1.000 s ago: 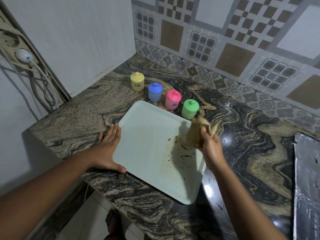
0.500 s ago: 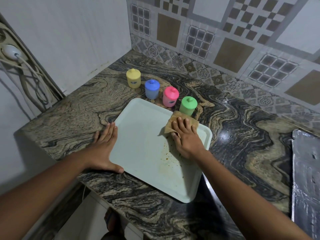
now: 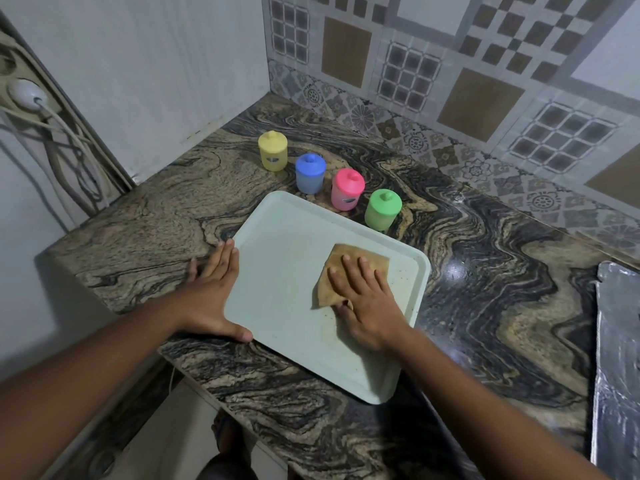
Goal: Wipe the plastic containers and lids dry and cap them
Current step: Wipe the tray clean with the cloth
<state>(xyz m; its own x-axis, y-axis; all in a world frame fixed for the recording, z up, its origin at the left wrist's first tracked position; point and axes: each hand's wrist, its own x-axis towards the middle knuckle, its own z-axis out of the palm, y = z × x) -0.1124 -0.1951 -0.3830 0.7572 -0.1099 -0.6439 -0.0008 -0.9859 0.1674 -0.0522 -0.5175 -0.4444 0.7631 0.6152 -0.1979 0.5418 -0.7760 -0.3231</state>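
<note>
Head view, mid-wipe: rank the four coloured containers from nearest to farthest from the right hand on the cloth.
From the right hand, pressing the cloth on the tray:
1. Green container, just past the tray's far edge.
2. Pink container, left of the green.
3. Blue container, further left.
4. Yellow container, leftmost, nearest the wall corner.

Two slim, bare forearms (image 3: 104, 368) run into a bare left hand (image 3: 214, 292) and a bare right hand (image 3: 363, 306).
</note>
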